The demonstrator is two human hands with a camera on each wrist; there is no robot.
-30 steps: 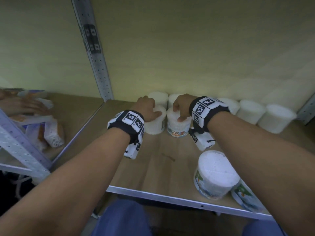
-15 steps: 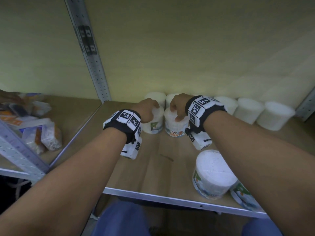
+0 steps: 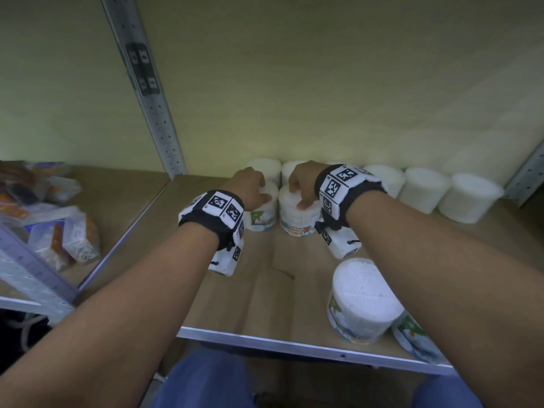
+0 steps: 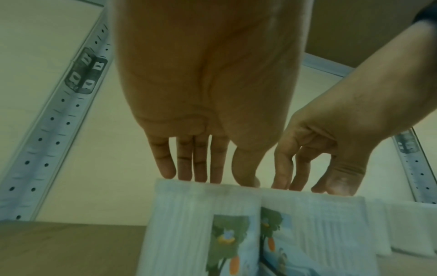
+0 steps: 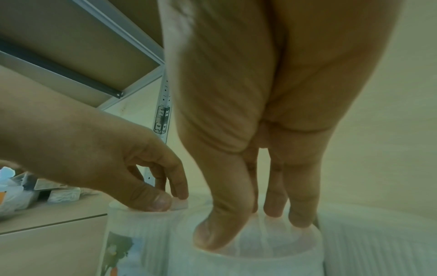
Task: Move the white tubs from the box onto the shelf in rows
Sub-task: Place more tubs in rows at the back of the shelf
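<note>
Two white tubs with picture labels stand side by side on the wooden shelf [image 3: 259, 293], just in front of a back row of white tubs [image 3: 426, 191]. My left hand [image 3: 250, 187] grips the left tub [image 3: 260, 220] from above, thumb and fingertips pinching its top rim [image 5: 179, 203]. My right hand [image 3: 303, 184] grips the right tub [image 3: 297, 223] the same way, thumb and fingertips [image 5: 300, 220] dug into its top. The left wrist view shows both tubs [image 4: 189, 224] touching each other. The box is not in view.
Another white tub [image 3: 365, 301] stands near the shelf's front right, and one more [image 3: 412, 337] sits half hidden under my right forearm. A metal upright [image 3: 153, 113] bounds the shelf on the left. Beyond it lie plastic packets [image 3: 59, 231].
Both hands have slid their tubs a little backward, closer to the back row. The grips look the same.
</note>
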